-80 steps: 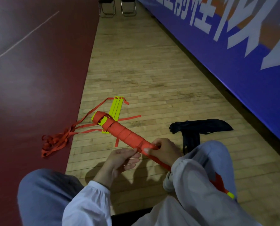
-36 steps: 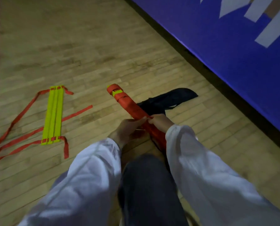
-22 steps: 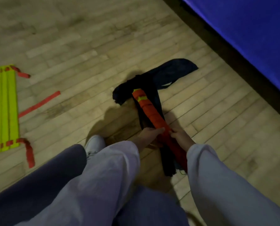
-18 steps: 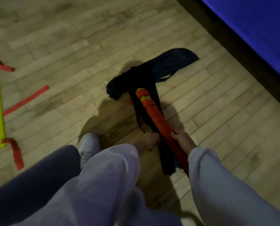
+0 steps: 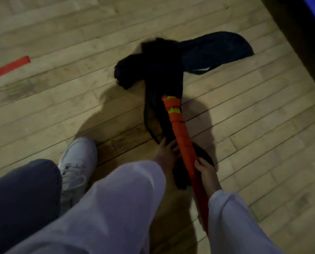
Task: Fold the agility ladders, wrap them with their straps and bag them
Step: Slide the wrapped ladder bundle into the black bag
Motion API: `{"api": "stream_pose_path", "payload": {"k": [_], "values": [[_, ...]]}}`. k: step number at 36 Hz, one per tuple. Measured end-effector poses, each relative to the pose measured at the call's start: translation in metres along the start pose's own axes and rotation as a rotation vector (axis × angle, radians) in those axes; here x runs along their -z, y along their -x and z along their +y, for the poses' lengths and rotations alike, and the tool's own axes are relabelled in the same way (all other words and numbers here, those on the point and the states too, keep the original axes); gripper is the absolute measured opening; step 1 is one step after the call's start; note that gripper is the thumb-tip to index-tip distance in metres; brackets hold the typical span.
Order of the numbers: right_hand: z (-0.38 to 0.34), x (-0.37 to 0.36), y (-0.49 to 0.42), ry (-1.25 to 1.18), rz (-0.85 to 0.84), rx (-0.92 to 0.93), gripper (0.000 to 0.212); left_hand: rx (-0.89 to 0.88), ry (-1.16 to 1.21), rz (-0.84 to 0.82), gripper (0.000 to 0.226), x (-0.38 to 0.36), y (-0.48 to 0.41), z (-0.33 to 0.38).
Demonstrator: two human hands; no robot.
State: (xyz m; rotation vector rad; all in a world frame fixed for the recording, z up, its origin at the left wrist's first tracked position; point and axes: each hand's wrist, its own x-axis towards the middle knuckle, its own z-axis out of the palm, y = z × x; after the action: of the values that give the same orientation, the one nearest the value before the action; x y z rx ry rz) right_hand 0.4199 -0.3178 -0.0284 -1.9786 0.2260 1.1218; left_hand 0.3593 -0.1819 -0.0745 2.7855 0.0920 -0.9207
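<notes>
Ladder roll (image 5: 182,136) is gripped in the right hand (image 5: 206,171), aimed far along the bag (image 5: 162,70); whether that's pinched by the left hand (image 5: 166,153) can't be told.

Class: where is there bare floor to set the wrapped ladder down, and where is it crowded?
Bare floor right of ladder and bag, and between shoe and strap. Crowded around left hand and right hand by the bag.

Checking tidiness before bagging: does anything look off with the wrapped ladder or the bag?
Slightly. On the wrapped ladder, the red strap leaves yellow rungs exposed near the far end. The black bag lies crumpled and twisted under it, no opening visible.
</notes>
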Motion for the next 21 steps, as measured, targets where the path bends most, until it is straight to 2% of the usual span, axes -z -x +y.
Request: {"api": "stream_pose_path", "payload": {"k": [6, 8, 9, 11, 14, 18, 21], "values": [[-0.010, -0.016, -0.016, 0.124, -0.064, 0.054, 0.013, 0.149, -0.009, 0.042, 0.086, 0.018, -0.014, -0.076], [-0.015, -0.023, -0.018, 0.137, -0.061, 0.068, 0.019, 0.194, -0.049, 0.060, 0.097, 0.013, -0.009, -0.082], [-0.018, -0.026, -0.018, 0.132, -0.055, 0.075, 0.029, 0.216, -0.062, 0.082, 0.098, 0.013, -0.003, -0.082], [-0.022, -0.031, -0.018, 0.110, -0.046, 0.070, 0.038, 0.232, -0.047, 0.136, 0.094, 0.006, 0.003, -0.075], [-0.029, -0.035, -0.018, 0.102, -0.080, 0.116, 0.012, 0.280, -0.009, 0.177, 0.074, -0.001, 0.013, -0.062], [-0.032, -0.038, -0.013, 0.056, -0.085, 0.132, 0.011, 0.277, 0.308, 0.193, 0.060, -0.005, 0.025, -0.060], [-0.025, -0.039, -0.010, 0.070, -0.075, 0.117, 0.022, 0.206, 0.485, 0.213, 0.054, 0.002, 0.038, -0.064]]}}
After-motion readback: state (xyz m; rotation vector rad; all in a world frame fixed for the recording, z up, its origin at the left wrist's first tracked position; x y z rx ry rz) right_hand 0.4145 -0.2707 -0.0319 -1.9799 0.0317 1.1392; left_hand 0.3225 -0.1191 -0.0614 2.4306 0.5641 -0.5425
